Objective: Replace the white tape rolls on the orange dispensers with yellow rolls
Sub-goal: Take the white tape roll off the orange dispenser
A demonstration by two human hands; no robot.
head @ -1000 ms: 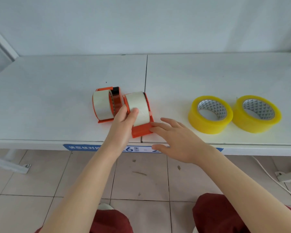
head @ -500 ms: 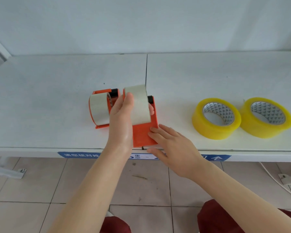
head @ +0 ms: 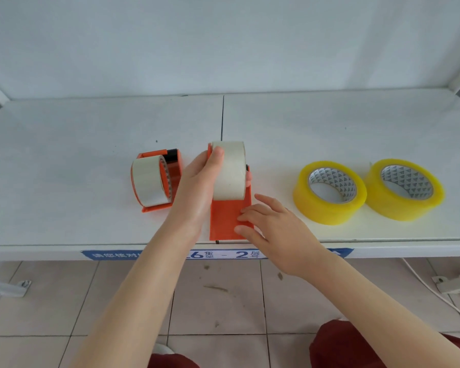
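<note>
Left hand (head: 197,187) grip on white roll (head: 230,171) hides dispenser (head: 227,221) hub.

Two dispensers (head: 156,180) (head: 230,219) sit side by side on a shelf (head: 64,160). Two loose rolls (head: 329,192) (head: 404,189) lie to their right.

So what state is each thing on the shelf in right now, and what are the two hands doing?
Left dispenser: standing free, white roll mounted.
Right dispenser: pressed down by the right hand.
Its white roll: gripped by the left hand; whether it is off the hub cannot be told.
Two yellow rolls: lying flat, untouched.
</note>
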